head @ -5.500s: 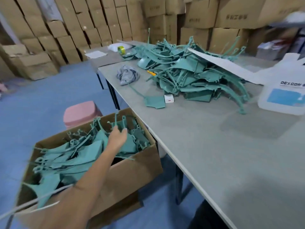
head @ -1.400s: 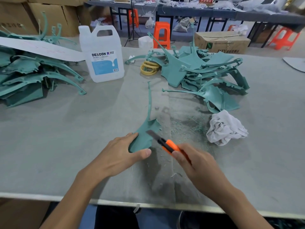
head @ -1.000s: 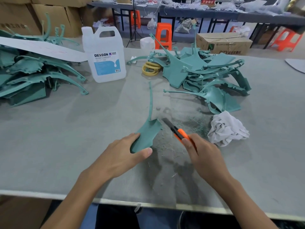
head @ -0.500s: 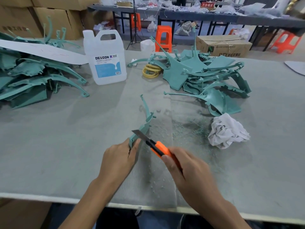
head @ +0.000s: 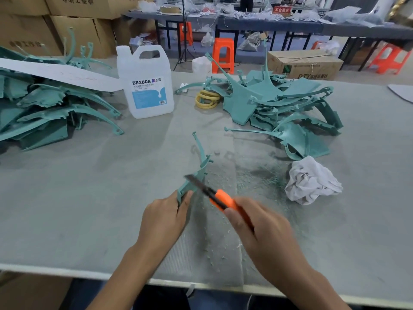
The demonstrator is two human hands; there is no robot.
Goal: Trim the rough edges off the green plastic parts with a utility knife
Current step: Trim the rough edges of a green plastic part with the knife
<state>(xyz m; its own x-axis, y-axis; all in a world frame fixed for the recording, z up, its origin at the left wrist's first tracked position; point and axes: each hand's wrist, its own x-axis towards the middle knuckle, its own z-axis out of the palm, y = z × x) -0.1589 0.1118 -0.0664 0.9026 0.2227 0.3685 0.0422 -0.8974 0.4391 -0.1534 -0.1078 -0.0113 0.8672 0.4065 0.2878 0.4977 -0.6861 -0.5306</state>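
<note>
My left hand (head: pixel 164 218) grips the broad end of a green plastic part (head: pixel 199 164), held on edge above the grey table (head: pixel 78 198), its thin curved arm pointing away from me. My right hand (head: pixel 263 231) holds an orange utility knife (head: pixel 220 199). Its extended blade lies across the part's edge just above my left fingers. Green shavings lie scattered on the table around and right of the part.
A pile of green parts (head: pixel 44 108) lies at the left under a white strip, another pile (head: pixel 283 108) at the back right. A white DEXCON jug (head: pixel 145 83), yellow tape rolls (head: pixel 207 99) and a crumpled white rag (head: pixel 312 181) stand nearby. Boxes and orange stools lie beyond.
My left hand turned the part from lying flat to standing on edge. The knife went from the part's right side to its near edge, the blade now crossing it.
</note>
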